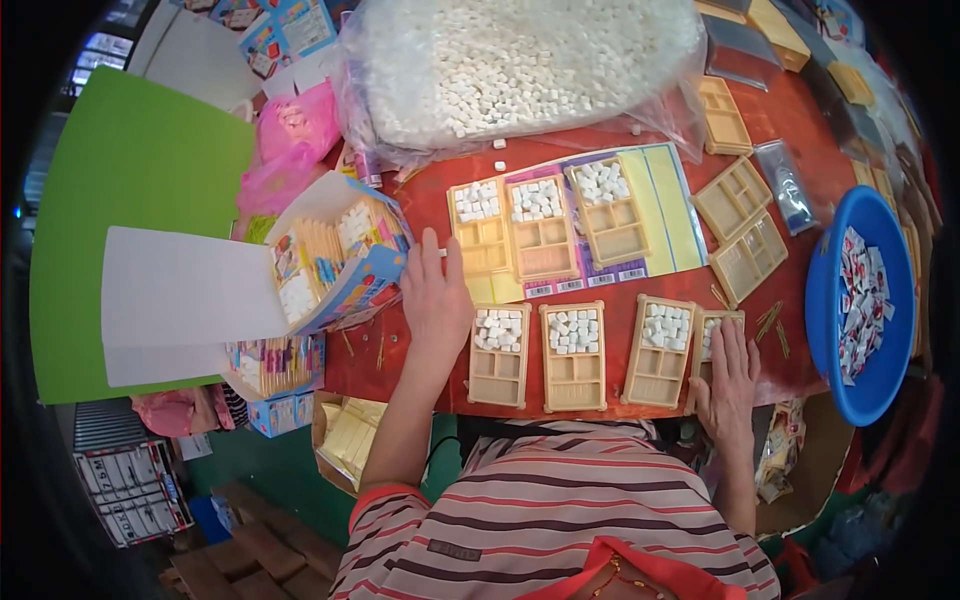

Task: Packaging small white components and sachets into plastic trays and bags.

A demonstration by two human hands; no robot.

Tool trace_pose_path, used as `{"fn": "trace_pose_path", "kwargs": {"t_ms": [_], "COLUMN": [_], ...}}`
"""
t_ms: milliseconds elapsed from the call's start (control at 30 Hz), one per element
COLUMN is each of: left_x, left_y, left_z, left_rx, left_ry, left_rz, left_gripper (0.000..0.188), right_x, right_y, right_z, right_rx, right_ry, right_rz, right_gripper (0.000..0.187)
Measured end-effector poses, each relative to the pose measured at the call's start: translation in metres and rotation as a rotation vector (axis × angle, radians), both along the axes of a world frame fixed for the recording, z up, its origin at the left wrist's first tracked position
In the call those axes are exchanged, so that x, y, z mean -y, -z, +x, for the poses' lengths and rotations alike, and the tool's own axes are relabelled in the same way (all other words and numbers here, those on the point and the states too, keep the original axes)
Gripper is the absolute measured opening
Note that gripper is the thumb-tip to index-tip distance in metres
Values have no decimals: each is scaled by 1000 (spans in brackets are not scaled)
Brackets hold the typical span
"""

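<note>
My left hand [436, 295] is over the table's left part, beside an open display box [375, 275], with its fingers stretched and apart. A small white cube [443, 253] shows between two fingers; whether they grip it I cannot tell. My right hand [732, 388] lies with fingers extended over the rightmost front tray [706, 345], thumb by its left side, hiding much of it. Three more beige compartment trays stand in that row: one tray [498, 375], another [573, 375], a third [658, 365]. White cubes fill each one's far compartment.
Three similar trays rest on a printed sheet [665, 215]. A large clear bag of white cubes [520, 75] lies behind them. At right are empty trays [748, 258], thin sticks [770, 318] and a blue basin [835, 380] of sachets. A green board [130, 200] stands left.
</note>
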State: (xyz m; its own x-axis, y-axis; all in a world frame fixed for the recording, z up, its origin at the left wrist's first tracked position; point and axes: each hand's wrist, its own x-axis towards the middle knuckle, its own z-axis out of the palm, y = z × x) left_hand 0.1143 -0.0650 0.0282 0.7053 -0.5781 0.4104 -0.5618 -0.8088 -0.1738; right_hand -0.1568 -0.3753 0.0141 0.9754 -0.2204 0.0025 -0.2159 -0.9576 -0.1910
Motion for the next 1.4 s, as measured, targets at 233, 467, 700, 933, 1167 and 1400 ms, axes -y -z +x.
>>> {"fn": "trace_pose_path", "kwargs": {"t_ms": [233, 467, 700, 933, 1167, 1400], "left_x": [1, 1, 13, -17, -4, 117], "left_y": [-5, -1, -1, 14, -2, -36], "left_z": [16, 26, 37, 56, 51, -59], "left_rx": [23, -82, -105, 60, 119, -583], "left_ry": [-85, -123, -50, 95, 77, 577], "left_rz": [322, 768, 762, 479, 318, -402], "left_gripper": [42, 39, 25, 7, 9, 18], "right_x": [-6, -4, -1, -1, 6, 15], "right_y": [-6, 0, -2, 3, -5, 3], "right_z": [4, -3, -7, 4, -6, -12], "right_rx": [17, 40, 54, 115, 175, 411], "right_ry": [16, 17, 57, 29, 43, 172], "right_rz": [37, 61, 110, 145, 294, 535], "right_gripper": [65, 66, 66, 69, 65, 49]}}
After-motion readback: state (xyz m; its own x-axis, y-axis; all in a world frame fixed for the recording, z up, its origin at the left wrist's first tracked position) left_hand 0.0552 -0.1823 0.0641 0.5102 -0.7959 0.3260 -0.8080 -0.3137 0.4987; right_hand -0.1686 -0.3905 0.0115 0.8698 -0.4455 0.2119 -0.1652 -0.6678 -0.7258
